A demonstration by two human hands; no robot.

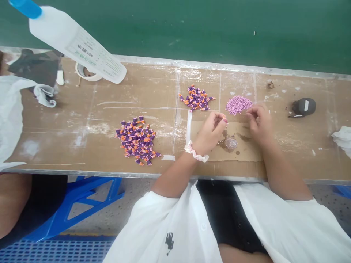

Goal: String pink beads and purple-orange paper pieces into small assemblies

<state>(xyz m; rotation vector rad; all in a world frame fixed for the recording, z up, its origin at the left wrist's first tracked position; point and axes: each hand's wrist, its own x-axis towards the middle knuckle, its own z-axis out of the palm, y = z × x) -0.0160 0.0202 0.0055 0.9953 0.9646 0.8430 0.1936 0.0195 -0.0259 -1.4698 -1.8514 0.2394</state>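
Observation:
My left hand is closed in a pinch above the cardboard, and a tiny orange-and-pink piece shows at its fingertips. At the right edge of a pile of small pink beads, my right hand has thumb and fingers pressed together; whatever they hold is too small to make out. Between the hands, a small clear round container stands on a wet-spotted cardboard sheet. A small heap of purple-and-orange pieces lies beyond my left hand. Farther left is a larger heap of the same pieces.
A large white bottle with a blue cap leans in at upper left, over a tape roll. A dark object and white crumpled material sit at right. Another person's arm and a blue stool are lower left.

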